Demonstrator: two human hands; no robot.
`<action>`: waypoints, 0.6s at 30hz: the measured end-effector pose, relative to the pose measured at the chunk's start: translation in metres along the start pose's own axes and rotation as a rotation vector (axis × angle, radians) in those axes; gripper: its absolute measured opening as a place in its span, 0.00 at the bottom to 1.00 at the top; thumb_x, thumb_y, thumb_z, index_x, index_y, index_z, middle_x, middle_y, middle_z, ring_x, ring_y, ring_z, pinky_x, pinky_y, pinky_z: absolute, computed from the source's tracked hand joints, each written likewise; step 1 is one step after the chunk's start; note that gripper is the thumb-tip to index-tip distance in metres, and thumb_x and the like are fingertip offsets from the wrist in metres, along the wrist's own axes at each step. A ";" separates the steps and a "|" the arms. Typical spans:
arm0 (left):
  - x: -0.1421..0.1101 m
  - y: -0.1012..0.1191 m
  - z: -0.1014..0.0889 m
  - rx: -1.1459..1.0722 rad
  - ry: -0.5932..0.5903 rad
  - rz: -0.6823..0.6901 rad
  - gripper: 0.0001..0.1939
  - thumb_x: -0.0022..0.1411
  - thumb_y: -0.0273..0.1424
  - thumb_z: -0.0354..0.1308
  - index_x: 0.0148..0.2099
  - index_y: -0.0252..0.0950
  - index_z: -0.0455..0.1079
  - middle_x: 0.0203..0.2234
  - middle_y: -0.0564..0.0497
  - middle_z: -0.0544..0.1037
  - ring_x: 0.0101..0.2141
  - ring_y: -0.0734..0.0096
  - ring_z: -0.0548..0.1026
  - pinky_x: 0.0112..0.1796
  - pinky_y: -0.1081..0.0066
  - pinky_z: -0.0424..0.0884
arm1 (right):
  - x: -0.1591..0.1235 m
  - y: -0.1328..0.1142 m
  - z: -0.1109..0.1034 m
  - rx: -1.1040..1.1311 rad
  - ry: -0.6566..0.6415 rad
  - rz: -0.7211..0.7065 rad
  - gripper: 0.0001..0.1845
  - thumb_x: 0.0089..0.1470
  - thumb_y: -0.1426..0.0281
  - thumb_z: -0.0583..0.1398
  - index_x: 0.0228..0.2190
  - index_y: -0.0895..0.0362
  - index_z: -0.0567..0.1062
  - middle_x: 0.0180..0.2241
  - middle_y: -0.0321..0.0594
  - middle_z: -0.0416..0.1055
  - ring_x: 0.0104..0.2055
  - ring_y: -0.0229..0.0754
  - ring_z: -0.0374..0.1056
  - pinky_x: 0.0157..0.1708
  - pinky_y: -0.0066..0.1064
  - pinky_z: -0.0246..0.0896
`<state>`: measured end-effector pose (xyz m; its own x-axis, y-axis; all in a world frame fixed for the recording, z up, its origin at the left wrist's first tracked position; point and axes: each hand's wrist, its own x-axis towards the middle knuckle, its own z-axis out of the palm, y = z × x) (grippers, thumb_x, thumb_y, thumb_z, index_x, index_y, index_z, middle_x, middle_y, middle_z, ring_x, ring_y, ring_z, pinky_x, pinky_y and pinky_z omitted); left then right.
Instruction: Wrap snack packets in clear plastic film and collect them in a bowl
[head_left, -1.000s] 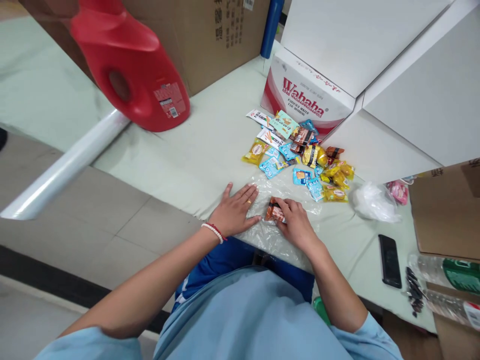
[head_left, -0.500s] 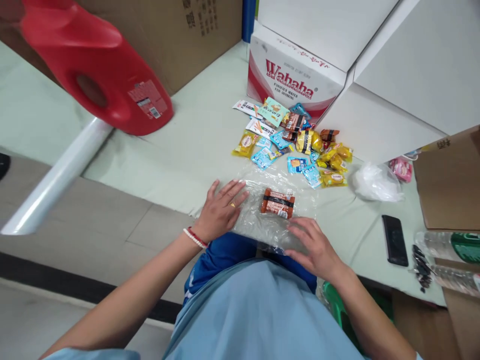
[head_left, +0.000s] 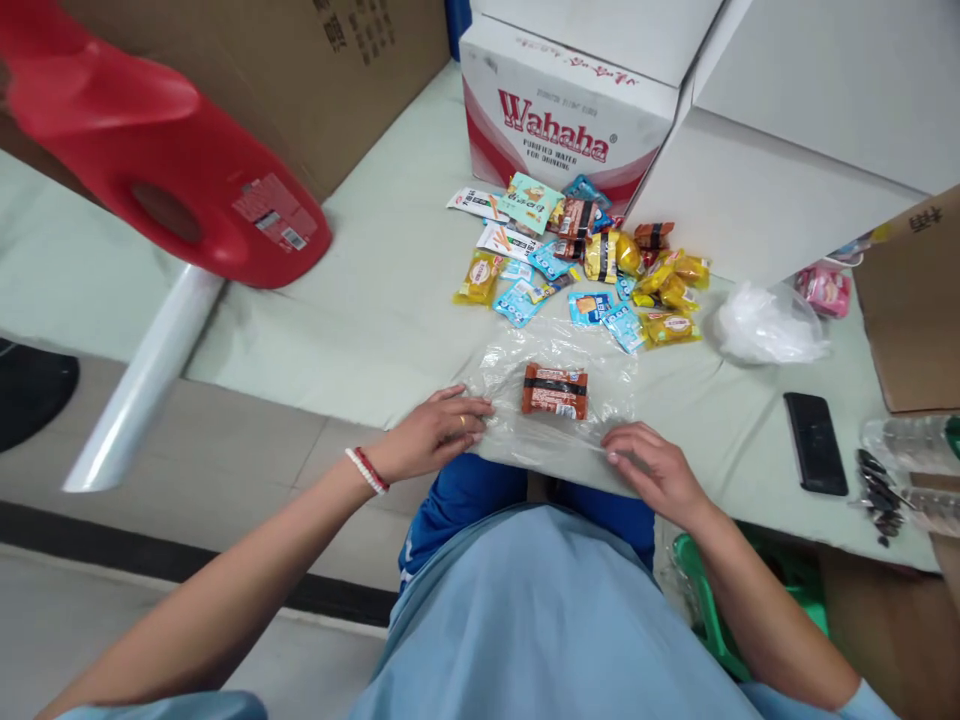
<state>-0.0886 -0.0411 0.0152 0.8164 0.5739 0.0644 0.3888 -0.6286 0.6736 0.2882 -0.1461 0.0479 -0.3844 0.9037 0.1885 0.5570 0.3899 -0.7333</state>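
In front of me lies a crumpled piece of clear plastic film [head_left: 510,350], with a brown-wrapped snack packet [head_left: 555,391] on top, a dark band across its middle. At the film's left near corner, the fingertips of my left hand [head_left: 442,428] close on the edge, with the thumb partly hidden. My right hand [head_left: 654,468] pinches the right near corner between thumb and fingers. The near edge of the film is slightly raised and creased between both hands. Neither hand touches the packet.
Beyond the film is a pile of small snack packets [head_left: 600,265] before a Wahaba-style printed box [head_left: 562,125]. To the right lie a white plastic bag [head_left: 769,325] and a black phone [head_left: 816,443]. A red jug [head_left: 255,220] and a white roll [head_left: 146,375] stand at left.
Both hands have drawn back toward me and apart, from lying over the film to gripping its near corners. The packet stays on the film. The camera view has shifted slightly.
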 end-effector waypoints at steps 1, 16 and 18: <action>0.005 0.000 -0.005 -0.067 0.028 -0.037 0.11 0.73 0.34 0.53 0.46 0.40 0.77 0.54 0.46 0.82 0.56 0.62 0.78 0.65 0.55 0.62 | 0.007 0.000 -0.006 0.023 0.005 0.016 0.07 0.67 0.73 0.59 0.43 0.51 0.75 0.42 0.42 0.77 0.45 0.44 0.72 0.47 0.37 0.69; 0.059 -0.016 -0.002 -0.189 0.744 -0.776 0.11 0.62 0.41 0.58 0.35 0.38 0.70 0.28 0.53 0.73 0.30 0.68 0.71 0.35 0.67 0.68 | 0.072 0.052 -0.002 0.213 0.103 0.618 0.26 0.58 0.46 0.59 0.23 0.54 0.66 0.20 0.31 0.60 0.23 0.36 0.52 0.25 0.29 0.47; 0.058 -0.004 -0.009 -0.037 0.970 -0.758 0.08 0.61 0.36 0.59 0.40 0.37 0.71 0.37 0.48 0.75 0.38 0.64 0.74 0.42 0.63 0.71 | 0.071 0.055 -0.002 0.190 0.118 0.627 0.26 0.58 0.46 0.59 0.24 0.54 0.67 0.21 0.31 0.60 0.24 0.36 0.52 0.25 0.29 0.47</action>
<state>-0.0468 -0.0006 0.0231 -0.2713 0.9495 0.1576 0.6007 0.0391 0.7985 0.2929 -0.0600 0.0226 0.0595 0.9667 -0.2489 0.5052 -0.2442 -0.8277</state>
